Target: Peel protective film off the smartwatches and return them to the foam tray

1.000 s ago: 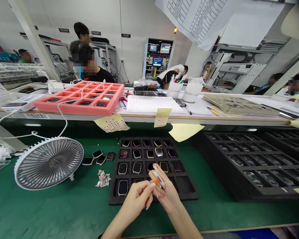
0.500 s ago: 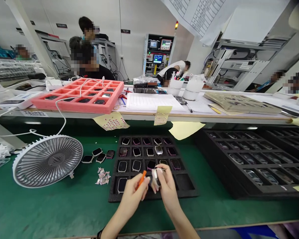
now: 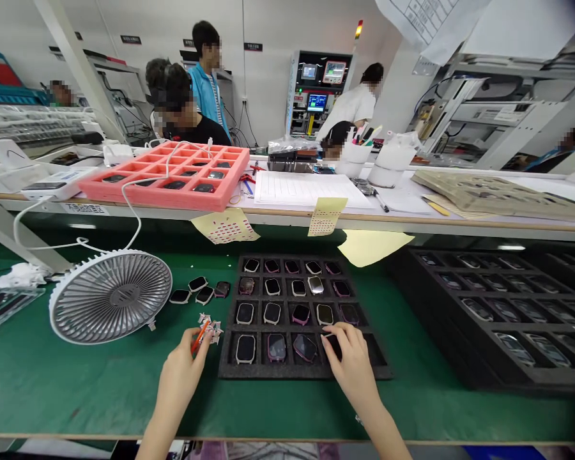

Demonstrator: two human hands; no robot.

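Note:
My left hand [image 3: 181,372] pinches a small orange tool [image 3: 199,335] over a heap of small paper scraps [image 3: 209,328] on the green mat. My right hand [image 3: 349,364] rests fingers-down on the front row of a black foam tray [image 3: 230,364], at a pocket where a dark watch body [image 3: 334,344] lies under its fingertips. The tray's pockets hold several watch bodies, such as one with a pink rim [image 3: 276,347]. Three loose watch bodies [image 3: 199,292] lie left of the tray.
A white desk fan [image 3: 110,295] with its cable stands at the left. More black trays [image 3: 498,306] fill the right. A raised shelf carries a pink foam tray [image 3: 167,182], a lined paper sheet [image 3: 311,190] and cups. Several people work behind.
The hands have parted. My right hand lowered the watch body into the tray's front row. My left hand moved left to the paper scraps with the orange tool.

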